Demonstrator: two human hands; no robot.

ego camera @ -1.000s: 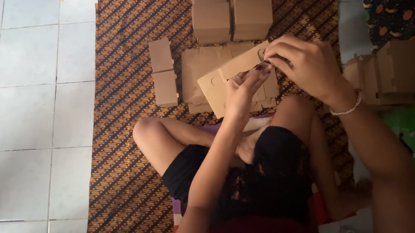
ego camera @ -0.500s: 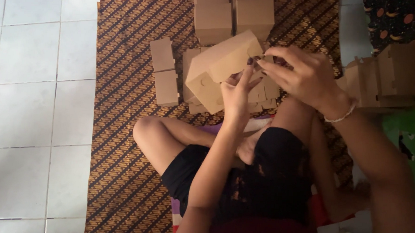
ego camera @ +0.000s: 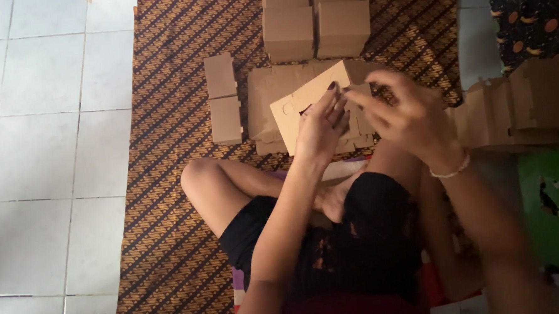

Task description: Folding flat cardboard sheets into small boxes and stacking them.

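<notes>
Both hands grip one half-folded brown cardboard box (ego camera: 311, 102) at mat centre: left hand (ego camera: 321, 125) pinches its near edge from six o'clock, right hand (ego camera: 410, 117) clasps its three o'clock end. Its long axis tilts toward two o'clock.

Soft, dim indoor light, brighter on the pale tiles (ego camera: 45, 123) at left; the right edge sinks into shadow. Right hand (ego camera: 410, 117) shows motion blur.

A patterned brown mat (ego camera: 167, 181) lies on white floor tiles (ego camera: 45, 123).
</notes>
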